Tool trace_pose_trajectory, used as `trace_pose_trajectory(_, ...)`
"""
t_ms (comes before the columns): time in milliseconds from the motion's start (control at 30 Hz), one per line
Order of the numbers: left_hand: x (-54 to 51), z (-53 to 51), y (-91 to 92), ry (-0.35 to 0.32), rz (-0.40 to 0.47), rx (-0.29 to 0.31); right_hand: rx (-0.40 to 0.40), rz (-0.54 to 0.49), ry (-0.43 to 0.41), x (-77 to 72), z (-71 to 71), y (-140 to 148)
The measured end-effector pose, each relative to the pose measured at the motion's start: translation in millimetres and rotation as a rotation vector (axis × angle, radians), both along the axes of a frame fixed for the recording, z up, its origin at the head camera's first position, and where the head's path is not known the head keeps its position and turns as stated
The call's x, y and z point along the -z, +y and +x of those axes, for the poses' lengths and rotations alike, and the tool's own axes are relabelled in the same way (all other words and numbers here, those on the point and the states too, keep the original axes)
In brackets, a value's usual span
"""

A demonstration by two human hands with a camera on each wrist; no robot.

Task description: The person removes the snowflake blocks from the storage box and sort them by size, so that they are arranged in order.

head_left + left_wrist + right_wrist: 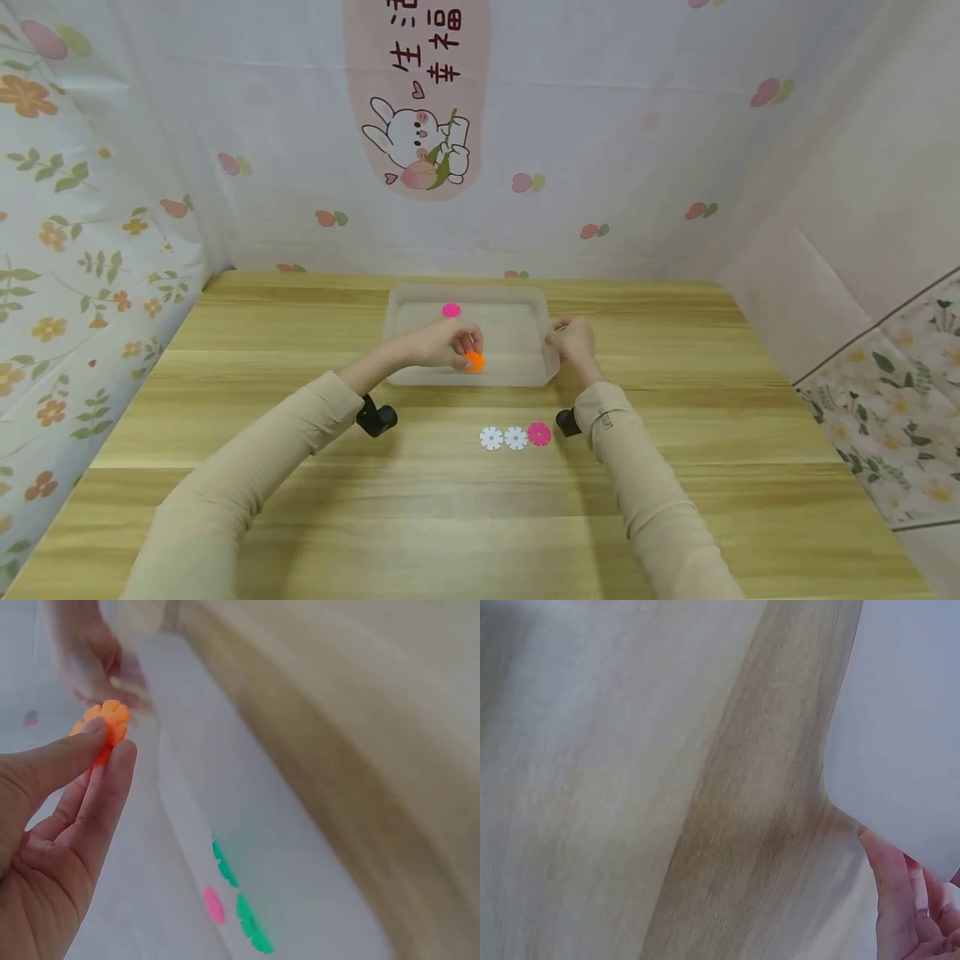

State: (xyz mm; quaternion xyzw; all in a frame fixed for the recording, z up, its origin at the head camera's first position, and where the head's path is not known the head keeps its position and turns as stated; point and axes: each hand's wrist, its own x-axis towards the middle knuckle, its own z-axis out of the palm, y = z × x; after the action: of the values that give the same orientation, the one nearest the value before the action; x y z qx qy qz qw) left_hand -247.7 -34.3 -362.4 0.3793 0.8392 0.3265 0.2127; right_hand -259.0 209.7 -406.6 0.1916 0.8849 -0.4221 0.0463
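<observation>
Over the front of a pale translucent tray (468, 293), my left hand (441, 342) pinches an orange notched disc (474, 362) between thumb and fingers. In the left wrist view the orange flower-edged disc (114, 720) sticks up past the fingertips; whether a second is behind it I cannot tell. My right hand (574, 340) holds the tray's right rim, with fingers at its edge in the right wrist view. A pink disc (451, 310) lies inside the tray near the back. Two green discs (253, 926) and a pink one (214, 905) show along the tray's side in the left wrist view.
On the wooden table (420, 517), in front of the tray, two white notched discs (503, 438) and a pink notched disc (539, 433) lie in a row. A patterned cloth (600, 150) hangs behind the table, and more cloth hangs at both sides.
</observation>
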Motion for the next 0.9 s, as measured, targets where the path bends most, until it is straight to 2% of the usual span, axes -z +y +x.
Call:
trace_pose_trajectory(200, 11.8, 20.9, -6.7, -0.036, -0.043, 0.073, -0.008, -0.008, 0.008, -1.0, 1.2, 0.3)
trace_pose_trajectory(467, 34.9, 36.2, -11.0, -0.095, -0.066, 0.149, -0.005, -0.019, -0.033, -1.2, -1.9, 2.0)
trace_pose_trajectory(700, 49.5, 45.2, -7.7, -0.159, -0.068, 0.133, 0.001, 0.004, -0.03, 0.5, -4.0, 3.0)
trace_pose_trajectory(900, 54.8, 54.2, -4.9, -0.141, -0.052, 0.094, -0.012, 0.009, -0.021, -0.1, -2.0, 2.2)
